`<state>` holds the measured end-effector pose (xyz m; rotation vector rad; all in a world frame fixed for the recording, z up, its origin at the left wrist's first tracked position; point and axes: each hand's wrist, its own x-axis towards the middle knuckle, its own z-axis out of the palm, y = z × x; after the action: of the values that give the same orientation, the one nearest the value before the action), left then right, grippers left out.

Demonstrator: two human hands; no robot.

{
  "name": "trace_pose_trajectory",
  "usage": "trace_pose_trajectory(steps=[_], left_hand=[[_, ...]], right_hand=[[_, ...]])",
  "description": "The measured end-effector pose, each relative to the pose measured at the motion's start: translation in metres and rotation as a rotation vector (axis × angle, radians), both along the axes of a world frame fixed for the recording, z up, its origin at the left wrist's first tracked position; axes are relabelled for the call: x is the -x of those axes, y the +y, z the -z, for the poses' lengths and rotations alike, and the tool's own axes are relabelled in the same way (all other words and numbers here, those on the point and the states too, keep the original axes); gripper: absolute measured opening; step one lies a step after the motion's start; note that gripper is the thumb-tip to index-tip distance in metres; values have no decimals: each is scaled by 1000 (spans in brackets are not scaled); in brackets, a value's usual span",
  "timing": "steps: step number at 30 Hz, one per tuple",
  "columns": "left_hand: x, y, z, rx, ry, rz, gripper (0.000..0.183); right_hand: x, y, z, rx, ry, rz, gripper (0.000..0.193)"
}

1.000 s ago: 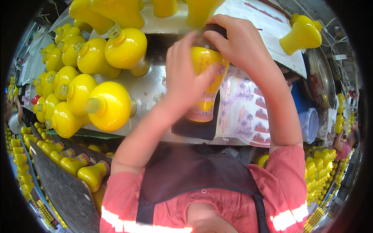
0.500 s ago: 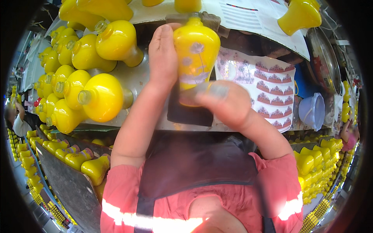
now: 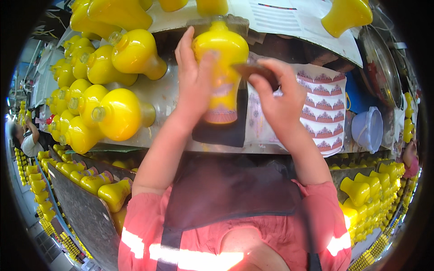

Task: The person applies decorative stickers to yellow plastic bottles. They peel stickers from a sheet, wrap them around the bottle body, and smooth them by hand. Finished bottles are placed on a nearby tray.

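A glossy yellow vase (image 3: 222, 47) lies on its side with its neck pointing away, blurred by motion. Purple-pink printed decoration (image 3: 220, 114) rings its narrow end. My left hand (image 3: 194, 83) grips the vase from the left, thumb across its front and fingers along its side. In my right hand (image 3: 285, 95) is a flat dark brown scraper-like piece (image 3: 260, 72), pinched between thumb and fingers, its tip close to the vase's right side. Whether that tip touches is unclear. A dark pad (image 3: 219, 134) lies beneath the vase.
Several plain yellow vases (image 3: 120, 113) crowd the left of the table. Printed decal sheets (image 3: 318, 108) lie on the right, beside a lilac bucket (image 3: 367, 128). A dark block (image 3: 237, 25) stands behind the vase's neck. More vases (image 3: 357, 189) fill racks below on both sides.
The vase has turned, its flower print leaving the front. My right hand has moved up and right from the narrow end, the brown piece now plainly showing. My left thumb now crosses the vase's front.
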<state>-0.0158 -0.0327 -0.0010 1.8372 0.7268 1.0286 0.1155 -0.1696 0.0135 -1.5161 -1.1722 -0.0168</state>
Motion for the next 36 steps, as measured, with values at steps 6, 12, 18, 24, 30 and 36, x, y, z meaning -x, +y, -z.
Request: trace_pose_trajectory(steps=[6,12,18,24,30,36], left_hand=[[9,-7,-7,-52,175,16,95],[4,-15,-14,-116,281,-45,119],[8,-19,-20,-264,326,-102,115],[53,-58,-30,-588,405,119,92],[53,-48,-1,-671,359,72,82],[71,-42,12,-292,180,216,105]], right_hand=[[-9,22,-25,79,-106,97,33],[-16,50,-58,100,-444,-163,24],[-21,83,-77,240,-559,-61,26],[-48,64,-60,29,-127,50,17],[-31,31,-13,476,722,6,29],[-7,7,-24,494,398,-173,58]])
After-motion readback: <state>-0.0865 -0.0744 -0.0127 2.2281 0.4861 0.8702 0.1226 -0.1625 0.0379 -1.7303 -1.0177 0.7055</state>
